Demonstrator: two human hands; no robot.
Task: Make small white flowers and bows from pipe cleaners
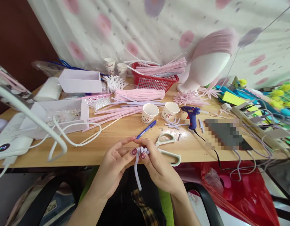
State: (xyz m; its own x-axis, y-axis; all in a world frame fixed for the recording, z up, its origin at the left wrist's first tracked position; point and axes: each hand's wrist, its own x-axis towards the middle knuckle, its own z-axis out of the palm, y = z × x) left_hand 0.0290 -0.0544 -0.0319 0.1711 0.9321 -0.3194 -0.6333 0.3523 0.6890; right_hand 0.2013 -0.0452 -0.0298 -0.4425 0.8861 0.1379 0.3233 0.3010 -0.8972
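Note:
Over the front edge of the table, both hands pinch one bundle of lavender pipe cleaner point(137, 175), bent into small loops at the top with a straight tail hanging down. My left hand point(116, 163) is closed on its left side, thumb in front. From the right, my right hand point(156, 166) is closed on the looped part, thumb tip close to the other thumb. Fingers hide part of the loops. A blue pen point(146, 129) lies just beyond the fingertips. White-handled scissors point(169, 153) rest beside my right hand, their blades hidden.
Two paper cups point(150, 113) stand mid-table near a blue glue gun point(192, 116) and cut lavender pieces point(174, 123). Pink pipe cleaners point(140, 94) lie behind, before a red basket point(154, 82). A white foam head point(205, 70) stands back right. A white cable point(41, 121) crosses the left.

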